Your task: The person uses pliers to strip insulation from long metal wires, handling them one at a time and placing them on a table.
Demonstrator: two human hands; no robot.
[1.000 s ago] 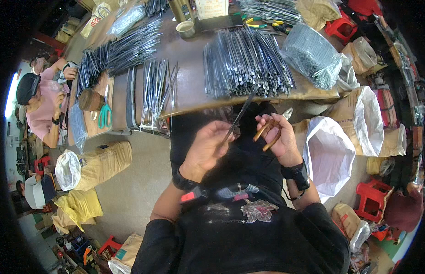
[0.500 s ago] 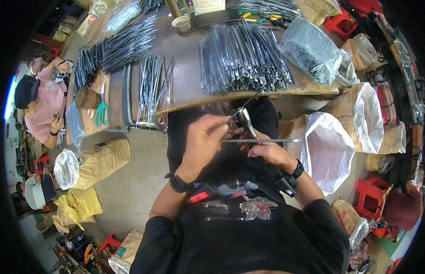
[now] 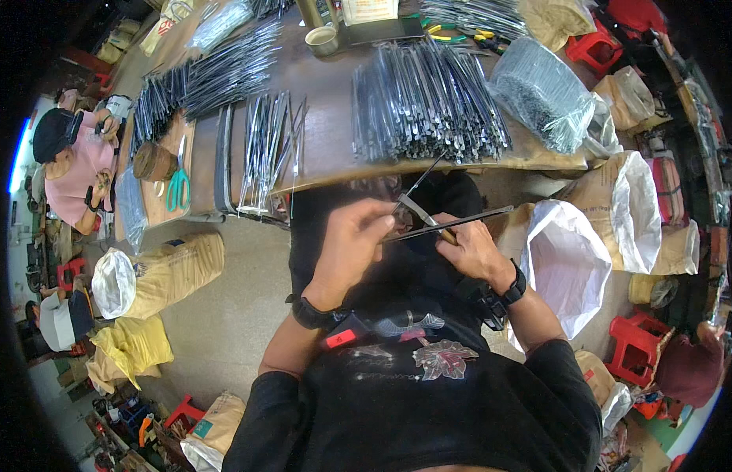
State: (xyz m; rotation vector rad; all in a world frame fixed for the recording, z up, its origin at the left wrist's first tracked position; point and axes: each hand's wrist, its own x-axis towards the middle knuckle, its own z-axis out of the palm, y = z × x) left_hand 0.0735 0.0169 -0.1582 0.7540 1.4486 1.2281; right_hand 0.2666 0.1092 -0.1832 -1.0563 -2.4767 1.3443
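In front of my lap, my left hand (image 3: pixel 352 242) is closed, its thumb and fingers pinching a narrow dark metal strip (image 3: pixel 480 217) that slants up to the right past my right hand. Another thin metal piece (image 3: pixel 426 178) sticks up from beside the left fingertips toward the table edge; whether the two are joined is hidden. My right hand (image 3: pixel 478 250) is wrapped round pliers (image 3: pixel 419 211), whose metal head reaches left to the left fingertips and the thin piece. Part of the handle shows yellowish between the fingers.
On the table (image 3: pixel 323 134) ahead lie a thick pile of metal strips (image 3: pixel 429 102), a smaller bunch (image 3: pixel 264 149) and teal-handled scissors (image 3: pixel 178 189). A plastic-wrapped bundle (image 3: pixel 539 90) is at the right. An open white-lined sack (image 3: pixel 567 275) stands beside my right arm. Other people sit at far left.
The pliers' head has tipped left toward my left fingertips. The long strip's right end has swung upward, from level to slanting. My right hand has shifted slightly right.
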